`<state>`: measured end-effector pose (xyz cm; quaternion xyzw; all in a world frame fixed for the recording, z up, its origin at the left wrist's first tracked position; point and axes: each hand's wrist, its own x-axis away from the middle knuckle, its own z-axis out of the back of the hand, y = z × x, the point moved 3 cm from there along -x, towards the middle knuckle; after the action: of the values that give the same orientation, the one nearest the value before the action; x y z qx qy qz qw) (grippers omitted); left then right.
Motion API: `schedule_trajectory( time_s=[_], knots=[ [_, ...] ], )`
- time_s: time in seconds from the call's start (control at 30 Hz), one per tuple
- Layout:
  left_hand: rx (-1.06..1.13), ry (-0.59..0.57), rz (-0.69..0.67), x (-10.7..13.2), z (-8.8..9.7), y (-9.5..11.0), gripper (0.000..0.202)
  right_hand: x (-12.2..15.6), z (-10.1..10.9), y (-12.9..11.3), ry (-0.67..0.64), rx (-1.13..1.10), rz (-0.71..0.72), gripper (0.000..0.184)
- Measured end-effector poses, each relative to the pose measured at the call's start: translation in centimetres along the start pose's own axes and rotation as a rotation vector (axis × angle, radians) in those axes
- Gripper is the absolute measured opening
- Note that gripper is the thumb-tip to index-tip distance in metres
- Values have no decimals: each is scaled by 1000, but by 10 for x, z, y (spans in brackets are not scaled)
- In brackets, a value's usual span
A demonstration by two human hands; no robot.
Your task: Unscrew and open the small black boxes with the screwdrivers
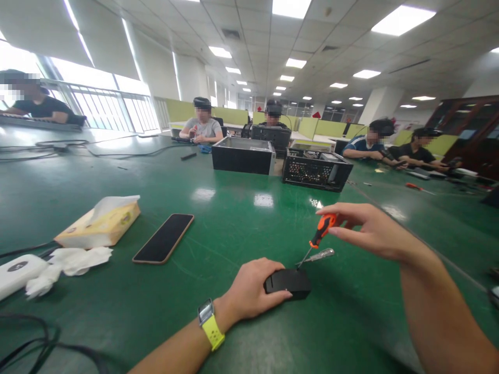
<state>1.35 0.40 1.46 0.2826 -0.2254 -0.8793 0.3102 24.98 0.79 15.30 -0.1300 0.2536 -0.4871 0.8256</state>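
Note:
A small black box (290, 283) lies on the green table, and my left hand (255, 288) grips its left end between thumb and fingers. My right hand (360, 228) holds an orange and black screwdriver (323, 231) by the top of its handle. The screwdriver leans to the right, and its tip meets the far right part of the box's top. Just behind the box lies a second screwdriver with a clear handle (323, 254). Whatever the tip touches is too small to make out.
Left of my hands lie a phone (163, 239), a tissue pack (101, 223), crumpled tissues (78, 261), a white device (19, 272) and black cables (47, 343). Two computer cases (244, 160) stand further back. Several people sit around the table (234, 218).

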Motion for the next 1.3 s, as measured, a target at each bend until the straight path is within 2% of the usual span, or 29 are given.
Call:
schedule_trajectory(
  time_s=[0.07, 0.17, 0.23, 0.3, 0.47, 0.6, 0.77, 0.83, 0.93, 1.03, 1.2, 1.3],
  knots=[
    [2, -4, 1, -1, 1, 1, 36, 6, 5, 2, 9, 64, -34, 26],
    [7, -7, 5, -1, 2, 2, 35, 10, 8, 0, 29, 162, -76, 33],
    [0, -5, 13, -1, 3, 2, 35, 9, 7, -4, 2, 123, -18, 25],
    [-4, -7, 17, -1, 3, 2, 35, 7, 4, -9, -13, 71, 46, 26],
    [-13, -8, 16, 0, 3, 2, 34, 6, 2, -11, 61, 184, -13, 25],
    [-13, -14, 12, -1, 3, 2, 34, 9, 1, -15, -24, 99, 72, 22],
    [-31, -9, 19, -1, 4, 4, 34, 9, -1, -11, 0, 176, -17, 24],
    [-45, -10, 21, -2, 4, 4, 34, 7, -3, -10, 6, 178, -1, 23],
    [-53, -16, 16, -2, 4, 4, 35, 6, -5, -10, 7, 119, 15, 31],
    [-53, -16, 19, -2, 5, 4, 36, 6, -6, -11, -17, 70, -2, 26],
    [-53, -7, 21, -2, 5, 4, 36, 4, -7, -11, 24, 147, -63, 33],
    [-61, 12, 40, -2, 3, 1, 37, 4, -6, -7, 21, 110, -35, 32]
  ],
)
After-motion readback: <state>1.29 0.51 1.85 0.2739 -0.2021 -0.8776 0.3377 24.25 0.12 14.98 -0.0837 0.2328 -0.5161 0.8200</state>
